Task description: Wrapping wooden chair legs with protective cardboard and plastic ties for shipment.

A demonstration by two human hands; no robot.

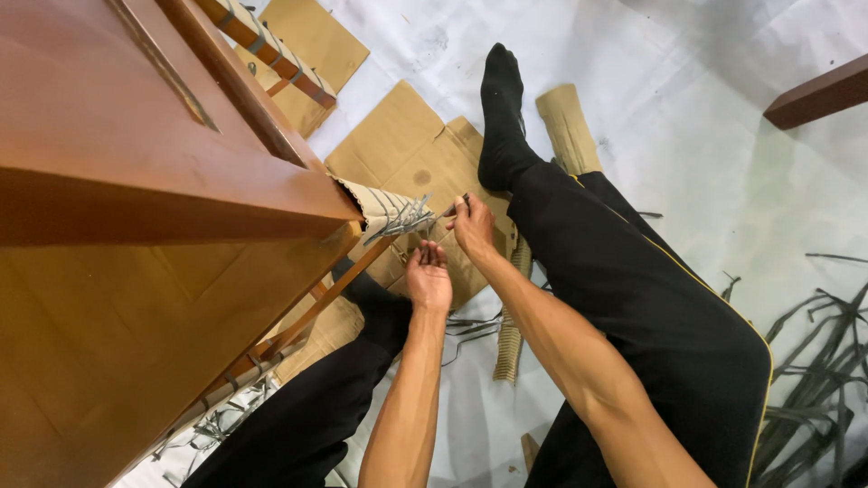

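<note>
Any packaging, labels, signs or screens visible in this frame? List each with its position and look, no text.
No labels, signs or screens show.
Corrugated cardboard wrap: tan, bound with grey straps, on the corner of the brown wooden door; right hand and left hand are at it.
Flattened cardboard sheets: tan, on the white floor under the legs.
Cut straps: dark strips, floor at right.

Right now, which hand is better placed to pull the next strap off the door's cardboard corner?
Probably the right hand: its fingers already pinch a grey strap at the cardboard corner. The left hand sits lower, just under it.
</note>
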